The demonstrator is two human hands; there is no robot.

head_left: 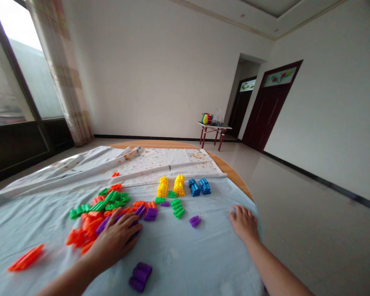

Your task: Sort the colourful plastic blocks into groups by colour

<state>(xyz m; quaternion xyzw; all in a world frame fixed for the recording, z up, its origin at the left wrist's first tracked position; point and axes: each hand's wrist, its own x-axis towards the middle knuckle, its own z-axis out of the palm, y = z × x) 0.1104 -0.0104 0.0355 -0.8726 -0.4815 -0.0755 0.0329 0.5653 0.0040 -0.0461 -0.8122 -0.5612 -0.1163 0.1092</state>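
Pale blue cloth [185,242] covers the near tabletop, where I see my left hand [119,236], fingers spread, over purple pieces [140,211] at the right edge of the orange and green pile [91,224], while my right hand [244,221] rests, fingers slightly parted, near the cloth's right edge.

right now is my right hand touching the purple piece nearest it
Apart. The head view shows blue cloth between the right hand and that purple piece.
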